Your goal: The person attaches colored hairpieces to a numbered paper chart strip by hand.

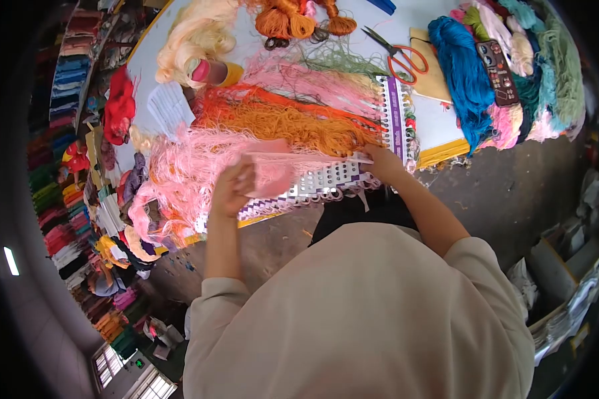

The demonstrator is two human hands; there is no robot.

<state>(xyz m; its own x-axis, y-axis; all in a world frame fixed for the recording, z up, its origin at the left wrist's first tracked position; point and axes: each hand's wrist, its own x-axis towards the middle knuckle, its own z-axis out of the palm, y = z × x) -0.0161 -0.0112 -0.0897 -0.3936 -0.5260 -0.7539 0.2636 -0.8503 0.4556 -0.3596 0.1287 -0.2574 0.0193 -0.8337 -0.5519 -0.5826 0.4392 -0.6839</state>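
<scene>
Pink thread (299,157) is stretched between my two hands above the table's front edge. My left hand (236,186) is closed round its left part, slightly blurred. At the thread's right end my right hand (381,165) is closed on it, beside a white perforated card strip (336,176). Behind the hands lies a heap of orange thread (293,130). Loose pink thread (180,159) spreads at the left. A purple and white card strip with holes (396,116) stands upright in view to the right, with threads running from it.
Open scissors with orange handles (406,63) lie at the back on the table (439,126). Blue yarn (462,80) and a patterned phone-like object (497,73) are at the right. A cone of thread (213,72) and papers (168,110) are at the back left.
</scene>
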